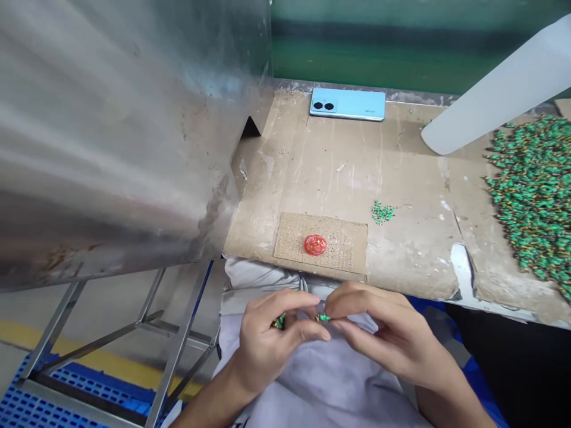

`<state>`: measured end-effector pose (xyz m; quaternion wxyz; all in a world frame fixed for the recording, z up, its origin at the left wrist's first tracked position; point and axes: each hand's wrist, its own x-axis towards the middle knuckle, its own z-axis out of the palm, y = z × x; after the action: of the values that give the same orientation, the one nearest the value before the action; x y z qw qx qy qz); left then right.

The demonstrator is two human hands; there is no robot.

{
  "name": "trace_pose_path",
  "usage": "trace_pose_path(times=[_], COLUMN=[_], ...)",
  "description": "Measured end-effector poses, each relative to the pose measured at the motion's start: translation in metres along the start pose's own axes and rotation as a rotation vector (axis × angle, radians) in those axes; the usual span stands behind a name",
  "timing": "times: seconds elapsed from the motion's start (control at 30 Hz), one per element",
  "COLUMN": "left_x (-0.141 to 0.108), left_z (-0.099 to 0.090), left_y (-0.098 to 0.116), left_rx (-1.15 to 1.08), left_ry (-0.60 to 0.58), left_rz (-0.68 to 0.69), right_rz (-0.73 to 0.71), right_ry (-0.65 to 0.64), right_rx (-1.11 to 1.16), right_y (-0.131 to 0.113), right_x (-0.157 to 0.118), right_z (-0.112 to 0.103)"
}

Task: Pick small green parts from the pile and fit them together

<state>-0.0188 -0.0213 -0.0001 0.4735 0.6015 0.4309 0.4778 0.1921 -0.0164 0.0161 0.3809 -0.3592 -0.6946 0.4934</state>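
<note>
You are holding a small green piece (279, 322) in your left hand (267, 351), its fingers curled closed around it against the thumb. Your right hand (383, 333) is pinching another green piece (323, 318) between the thumb and fingertips (343, 294), and the two hands are working close together just above your lap. A pale grey cloth (307, 380) is covering your lap. Just past your hands, a cardboard-topped bench (414, 261) is stretching ahead, with a rough brown mat (343, 249) at its near edge carrying a round red lump (315, 245). A small cluster of green pieces (382, 211) is lying just beside that mat, and a large heap of green pieces (533, 196) is spreading along the right side. A light blue phone (348, 104) is lying at the far edge, while a white plastic sheet (504, 89) is slanting in above the bench from the right. On your left, a stainless steel panel (120, 131) is blocking much of the view, above a metal tube frame (134, 339) standing on a blue plastic grating (57, 392).
</note>
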Motion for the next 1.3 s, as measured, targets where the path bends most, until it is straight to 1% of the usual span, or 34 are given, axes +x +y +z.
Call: trace_pose_path(times=[0.07,0.17,0.37,0.47,0.57,0.63,0.67,0.7,0.73,0.77,0.8,0.87,0.93,0.97,1.0,1.03,1.07,1.1,1.13,1.17,1.2,1.23,1.3], left_x=[0.003,0.005,0.006,0.007,0.008,0.007,0.006,0.005,0.003,0.002,0.001,0.002,0.005,0.007,0.009,0.011,0.013,0.015,0.016,0.017,0.017,0.017,0.014], left_z=[0.0,0.0,0.001,0.001,0.002,0.004,0.006,0.009,0.012,0.015,0.017,0.019,0.017,0.015,0.012,0.01,0.008,0.006,0.005,0.005,0.006,0.007,0.009], left_y=[0.003,0.007,0.012,0.012,0.01,0.009,0.008,0.006,0.005,0.004,0.002,0.0,-0.001,-0.002,-0.001,-0.001,-0.001,0.0,0.0,0.001,0.001,0.0,-0.002], left_rx=[0.036,0.073,0.111,0.175,0.199,0.162,0.12,0.058,-0.031,-0.133,-0.238,-0.444,-0.634,-0.719,-0.794,-0.848,-0.882,-0.9,-0.907,-0.911,-0.916,-0.92,-0.924], left_ry=[-0.008,-0.039,-0.059,-0.036,-0.011,-0.009,-0.008,-0.011,-0.004,0.018,0.026,0.029,0.028,0.042,0.064,0.091,0.117,0.141,0.161,0.178,0.187,0.186,0.146], left_rz=[-0.039,-0.045,-0.062,-0.052,-0.02,-0.061,-0.123,-0.213,-0.327,-0.451,-0.561,-0.736,-0.861,-0.918,-0.974,-1.026,-1.069,-1.103,-1.128,-1.142,-1.145,-1.145,-1.114], right_rz=[-0.079,-0.148,-0.185,-0.208,-0.202,-0.179,-0.17,-0.157,-0.133,-0.098,-0.054,0.029,0.063,0.073,0.088,0.1,0.103,0.108,0.115,0.124,0.137,0.156,0.196], right_ry=[0.027,0.05,0.063,0.053,0.051,0.082,0.102,0.132,0.184,0.268,0.385,0.68,0.983,1.113,1.215,1.29,1.349,1.382,1.386,1.364,1.31,1.222,0.978], right_rx=[-0.073,-0.163,-0.232,-0.274,-0.275,-0.226,-0.194,-0.173,-0.182,-0.225,-0.298,-0.449,-0.55,-0.592,-0.626,-0.653,-0.682,-0.71,-0.735,-0.758,-0.776,-0.788,-0.801], right_y=[0.002,0.004,0.005,0.008,0.008,0.008,0.009,0.011,0.015,0.019,0.024,0.035,0.045,0.05,0.053,0.056,0.058,0.059,0.06,0.06,0.06,0.06,0.06], right_x=[0.001,0.002,0.003,0.003,0.004,0.004,0.003,0.002,0.0,-0.002,-0.005,-0.015,-0.027,-0.033,-0.039,-0.044,-0.048,-0.051,-0.052,-0.052,-0.05,-0.046,-0.034], right_z=[-0.001,-0.001,0.0,0.001,0.006,0.01,0.01,0.008,0.002,-0.006,-0.019,-0.055,-0.099,-0.12,-0.14,-0.156,-0.167,-0.173,-0.174,-0.171,-0.163,-0.154,-0.131])
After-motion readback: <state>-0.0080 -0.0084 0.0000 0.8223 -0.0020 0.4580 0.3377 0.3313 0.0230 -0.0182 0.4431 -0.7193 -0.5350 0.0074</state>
